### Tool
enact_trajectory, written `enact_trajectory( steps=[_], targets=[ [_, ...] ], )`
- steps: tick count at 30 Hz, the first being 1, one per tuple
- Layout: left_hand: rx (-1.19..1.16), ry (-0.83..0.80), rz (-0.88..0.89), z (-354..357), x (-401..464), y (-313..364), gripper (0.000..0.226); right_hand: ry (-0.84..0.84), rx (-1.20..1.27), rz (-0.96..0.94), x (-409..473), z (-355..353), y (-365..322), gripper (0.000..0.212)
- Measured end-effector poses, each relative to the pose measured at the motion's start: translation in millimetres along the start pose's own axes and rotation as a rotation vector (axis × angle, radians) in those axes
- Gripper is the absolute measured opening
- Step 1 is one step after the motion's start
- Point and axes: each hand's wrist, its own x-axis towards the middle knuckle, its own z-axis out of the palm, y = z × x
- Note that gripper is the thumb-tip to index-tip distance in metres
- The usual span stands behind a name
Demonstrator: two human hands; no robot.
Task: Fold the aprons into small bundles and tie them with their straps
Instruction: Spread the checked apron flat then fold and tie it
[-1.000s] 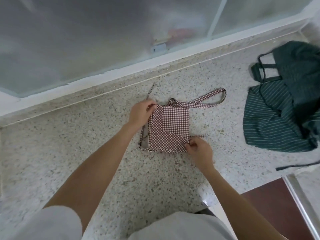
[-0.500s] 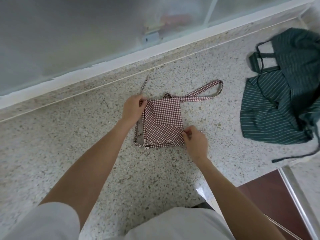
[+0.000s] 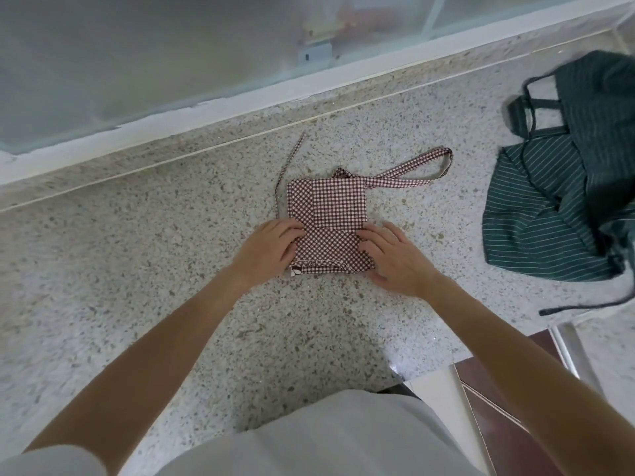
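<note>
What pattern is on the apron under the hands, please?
Dark red and white gingham check on the apron, clearest in the head view.

A domestic interior, likely a home's window ledge: a speckled terrazzo desk [image 3: 171, 269] runs beneath frosted sliding window panes [image 3: 137, 56] in a white frame [image 3: 343, 80], with dark reddish floor tiles [image 3: 498, 424] visible below its edge.

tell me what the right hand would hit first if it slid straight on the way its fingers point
The right hand points up and left across the folded checked apron, which its fingertips already touch. Carrying on, it would probably meet the left hand on the opposite edge, though the exact line is uncertain.
</note>
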Motion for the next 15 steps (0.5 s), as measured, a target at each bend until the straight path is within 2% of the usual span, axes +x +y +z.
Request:
enact_trajectory(
  steps=[4, 6, 10, 12, 15],
  targets=[
    [0.068, -0.230, -0.014, -2.4, -3.5, -2.1, 0.089, -0.085, -0.009, -0.075, 8.1, -3.7, 8.0, 0.071],
    [0.117, -0.216, 0.029, 1.9, -7.2, -1.0, 0.088, -0.081, 0.006, -0.098, 10.2, -4.6, 9.3, 0.070],
    [0.114, -0.144, 0.032, 8.7, -9.4, -1.6, 0.087, -0.019, 0.010, -0.153, 11.9, -9.6, 13.8, 0.032],
    [0.084, -0.144, 0.013, 6.9, -8.3, -3.6, 0.090, -0.015, 0.068, -0.140, 15.9, -15.1, 17.7, 0.025],
    [-0.105, -0.088, -0.116, -1.8, 1.5, 1.1, 0.076, 0.021, 0.453, 0.072, 28.9, -33.6, 17.9, 0.029]
  ],
)
